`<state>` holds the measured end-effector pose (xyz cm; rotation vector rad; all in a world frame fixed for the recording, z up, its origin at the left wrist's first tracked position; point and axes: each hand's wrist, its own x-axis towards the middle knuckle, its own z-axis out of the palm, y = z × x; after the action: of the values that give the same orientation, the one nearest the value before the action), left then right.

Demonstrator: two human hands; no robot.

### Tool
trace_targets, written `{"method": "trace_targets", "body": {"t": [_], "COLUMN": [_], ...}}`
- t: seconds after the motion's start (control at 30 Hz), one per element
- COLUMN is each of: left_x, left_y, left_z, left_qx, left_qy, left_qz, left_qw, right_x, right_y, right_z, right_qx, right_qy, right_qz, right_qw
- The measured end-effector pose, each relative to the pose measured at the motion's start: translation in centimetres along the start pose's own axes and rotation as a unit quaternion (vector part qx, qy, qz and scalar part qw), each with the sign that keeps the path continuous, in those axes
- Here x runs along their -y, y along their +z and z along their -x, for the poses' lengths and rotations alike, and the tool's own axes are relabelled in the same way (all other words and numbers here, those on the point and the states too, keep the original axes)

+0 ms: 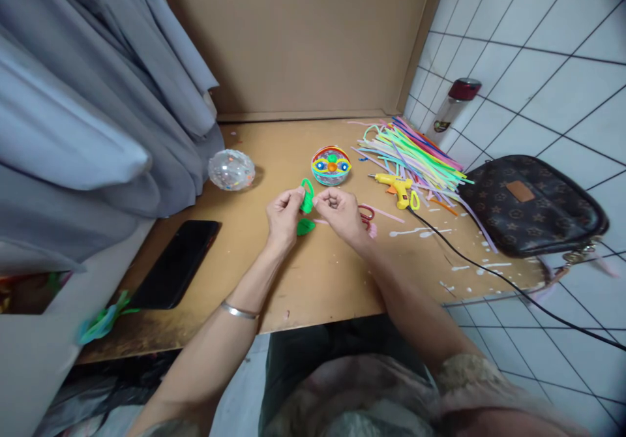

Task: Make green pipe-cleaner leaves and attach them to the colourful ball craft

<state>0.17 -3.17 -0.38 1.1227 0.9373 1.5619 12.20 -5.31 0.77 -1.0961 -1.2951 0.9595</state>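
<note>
Between thumb and fingers, my left hand (283,216) pinches a green pipe cleaner (307,201) bent into a loop at its top. Close on its right, my right hand (341,212) is closed at the fingertips beside the green piece; whether anything is between those fingers is too small to make out. A second green fuzzy piece (306,227) lies on the table just below. Red-handled scissors (366,214) are partly hidden behind my right hand. Beyond my hands sits a round ball decorated with a colourful face (331,166).
A clear ball (231,169) stands at the left, with a black phone (176,264) nearer me. To the right are a yellow glue gun (398,188) with a trailing black cord, a pile of coloured pipe cleaners (415,153), a brown bag (533,205) and a red-lidded bottle (454,104).
</note>
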Motion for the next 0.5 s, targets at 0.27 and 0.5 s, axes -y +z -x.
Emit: {"method": "trace_targets", "body": {"t": [0.27,0.5], "left_x": [0.2,0.1], "left_y": [0.5,0.2], "left_z": [0.4,0.1], "left_qx": [0.071,0.077], "left_qy": [-0.099,-0.09], "left_qz": [0.095,0.112], "left_qw": [0.988,0.987], "right_x": [0.3,-0.6], "right_y": [-0.3,-1.2], "right_z": [-0.1,-0.2], "right_qx": [-0.03,-0.027], "right_qy": [-0.009,-0.004], "right_qz": [-0.016,-0.057], "right_qw": [0.999,0.998]}}
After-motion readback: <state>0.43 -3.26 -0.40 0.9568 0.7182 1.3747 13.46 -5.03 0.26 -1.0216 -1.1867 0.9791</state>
